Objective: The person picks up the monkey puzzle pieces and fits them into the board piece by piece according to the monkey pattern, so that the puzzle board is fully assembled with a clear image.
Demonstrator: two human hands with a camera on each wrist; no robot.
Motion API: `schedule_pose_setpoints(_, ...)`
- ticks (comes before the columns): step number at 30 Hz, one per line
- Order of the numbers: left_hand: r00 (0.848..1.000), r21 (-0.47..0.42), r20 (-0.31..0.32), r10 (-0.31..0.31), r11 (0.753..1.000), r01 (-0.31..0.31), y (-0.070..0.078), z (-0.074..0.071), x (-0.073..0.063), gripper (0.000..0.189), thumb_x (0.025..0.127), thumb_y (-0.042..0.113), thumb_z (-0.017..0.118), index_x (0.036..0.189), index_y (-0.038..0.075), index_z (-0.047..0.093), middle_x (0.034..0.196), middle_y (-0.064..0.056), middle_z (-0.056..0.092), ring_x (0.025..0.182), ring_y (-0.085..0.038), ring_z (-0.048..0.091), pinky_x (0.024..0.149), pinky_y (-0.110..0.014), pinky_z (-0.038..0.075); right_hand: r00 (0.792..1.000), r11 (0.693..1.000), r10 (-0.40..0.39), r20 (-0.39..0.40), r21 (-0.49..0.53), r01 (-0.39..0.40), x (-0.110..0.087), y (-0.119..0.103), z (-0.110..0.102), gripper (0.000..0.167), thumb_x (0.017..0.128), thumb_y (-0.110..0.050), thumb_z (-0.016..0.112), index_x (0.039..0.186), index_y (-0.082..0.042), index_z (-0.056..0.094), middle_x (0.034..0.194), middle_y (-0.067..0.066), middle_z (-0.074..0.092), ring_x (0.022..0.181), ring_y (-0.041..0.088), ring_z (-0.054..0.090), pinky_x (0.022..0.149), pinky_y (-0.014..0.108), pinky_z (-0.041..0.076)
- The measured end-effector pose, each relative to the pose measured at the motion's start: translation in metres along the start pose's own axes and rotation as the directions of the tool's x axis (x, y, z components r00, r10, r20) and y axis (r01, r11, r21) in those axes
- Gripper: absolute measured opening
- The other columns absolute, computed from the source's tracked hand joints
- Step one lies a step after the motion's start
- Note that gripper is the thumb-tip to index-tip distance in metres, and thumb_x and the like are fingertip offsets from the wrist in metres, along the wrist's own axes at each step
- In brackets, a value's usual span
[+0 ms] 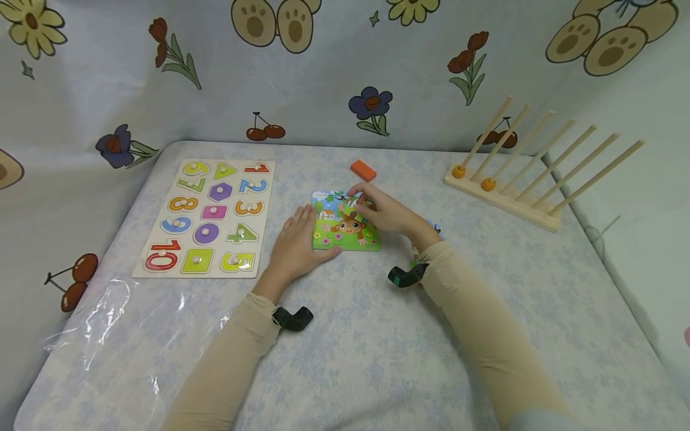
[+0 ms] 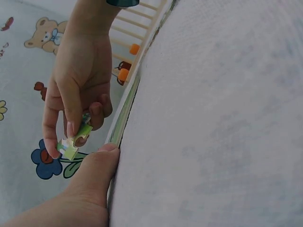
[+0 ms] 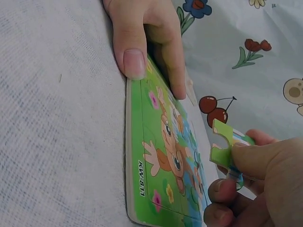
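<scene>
A monkey jigsaw puzzle board (image 1: 350, 240) with a green border lies flat on the table. My left hand (image 1: 296, 242) rests along its left side, fingers extended and thumb (image 3: 135, 64) on the near edge. Above the board's upper right, my right hand (image 1: 390, 212) pinches a jigsaw piece (image 3: 221, 155) between thumb and fingers. That piece (image 2: 71, 150) is mostly green with a rounded notch, and it is raised off the board. Part of the board's upper right is hidden by the right hand in the head view.
An orange block (image 1: 363, 170) lies behind the puzzle. At left is a number-and-shape board (image 1: 260, 239), with clear plastic film (image 1: 108, 311) nearer. A wooden peg rack (image 1: 517, 208) with two orange beads stands back right. Colourful bits (image 1: 434, 227) show partly under the right wrist.
</scene>
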State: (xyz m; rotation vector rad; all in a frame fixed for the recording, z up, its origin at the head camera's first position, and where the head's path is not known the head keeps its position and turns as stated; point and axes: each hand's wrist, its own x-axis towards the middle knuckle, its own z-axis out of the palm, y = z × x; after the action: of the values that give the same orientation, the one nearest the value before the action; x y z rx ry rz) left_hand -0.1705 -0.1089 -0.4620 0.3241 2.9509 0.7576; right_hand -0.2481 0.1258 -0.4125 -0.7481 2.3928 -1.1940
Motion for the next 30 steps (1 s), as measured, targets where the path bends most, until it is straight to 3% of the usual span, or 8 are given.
schedule_pose_setpoints(5,1.000,0.000,0.000,0.000,1.000,0.000,0.000,0.000,0.000,0.117,0.080,0.078,0.058,0.159,0.005,0.013,0.168,-0.012,0.010,0.157,-0.025,0.005,0.127,-0.045,0.009,1.000,1.000,-0.013,0.022,-0.006,0.013,0.001,-0.001,0.001,0.035,0.104,-0.015,0.049,0.139,-0.015,0.050,0.110,0.011,0.054,0.090,0.024,0.051,0.080,0.035,0.043)
schedule_pose_setpoints(11,1.000,0.000,0.000,0.005,1.000,-0.005,0.000,-0.001,0.000,0.117,0.080,0.078,0.058,0.160,0.005,0.013,0.168,-0.012,0.010,0.157,-0.026,0.005,0.127,-0.046,0.009,1.000,0.996,-0.007,0.009,-0.089,0.007,0.005,-0.003,0.003,0.041,0.103,-0.018,0.053,0.145,-0.017,0.051,0.117,0.007,0.058,0.078,0.023,0.046,0.071,0.033,0.042)
schedule_pose_setpoints(19,1.000,-0.009,-0.006,0.002,1.000,-0.002,0.000,-0.002,-0.001,0.116,0.080,0.076,0.060,0.159,0.005,0.013,0.168,-0.013,0.010,0.157,-0.026,0.006,0.127,-0.046,0.010,0.999,0.994,0.020,-0.049,-0.111,-0.026,0.010,-0.006,0.011,0.043,0.101,-0.023,0.058,0.143,-0.016,0.052,0.105,0.007,0.059,0.076,0.022,0.051,0.068,0.032,0.045)
schedule_pose_setpoints(23,1.000,-0.015,-0.009,-0.002,1.000,0.002,0.000,-0.002,-0.001,0.117,0.080,0.076,0.060,0.160,0.005,0.013,0.168,-0.012,0.011,0.157,-0.026,0.006,0.127,-0.046,0.010,0.997,0.995,0.036,-0.062,-0.093,-0.042,0.014,-0.007,0.017,0.040,0.100,-0.025,0.061,0.138,-0.015,0.056,0.106,0.008,0.062,0.077,0.021,0.054,0.070,0.032,0.048)
schedule_pose_setpoints(30,0.999,-0.152,-0.038,-0.028,0.988,0.022,0.000,-0.005,0.000,0.101,0.089,0.065,0.059,0.160,0.007,0.017,0.167,-0.009,0.016,0.156,-0.024,0.009,0.127,-0.046,0.011,0.997,0.998,0.050,-0.060,-0.039,-0.052,0.018,-0.010,0.029,0.028,0.098,-0.026,0.063,0.124,-0.015,0.062,0.098,0.006,0.064,0.072,0.020,0.056,0.065,0.030,0.049)
